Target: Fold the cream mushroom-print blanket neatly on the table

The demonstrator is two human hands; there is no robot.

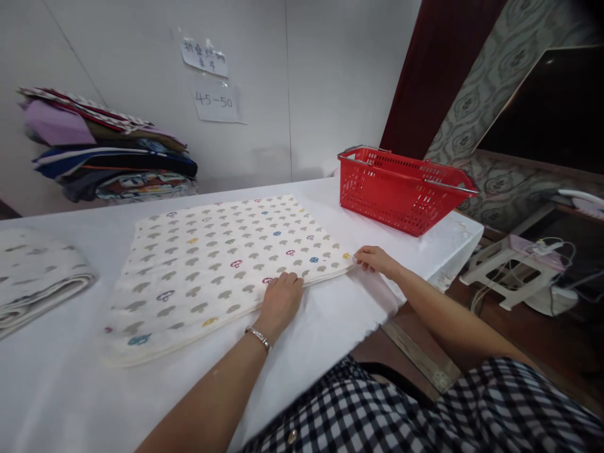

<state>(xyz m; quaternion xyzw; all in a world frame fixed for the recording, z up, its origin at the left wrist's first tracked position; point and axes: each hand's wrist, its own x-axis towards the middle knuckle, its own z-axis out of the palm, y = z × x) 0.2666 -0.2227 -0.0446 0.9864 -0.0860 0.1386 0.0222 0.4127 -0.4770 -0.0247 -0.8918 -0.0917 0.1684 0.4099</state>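
A cream cloth (226, 264) printed with grey and coloured mushroom shapes lies spread on the white table, folded in layers that show along its near edge. My left hand (283, 299), with a silver bracelet at the wrist, rests on the middle of that near edge, fingers closed together and curled over it; the thumb is hidden. At the cloth's right near corner, my right hand (375, 259) pinches the fabric between thumb and fingers.
Another folded, similarly printed cloth (40, 270) lies at the left. A stack of folded fabrics (117, 151) stands at the back left. A red basket (401, 189) with metal handles sits at the back right. Beyond the table's right edge is a plastic stool (512, 267) with cables.
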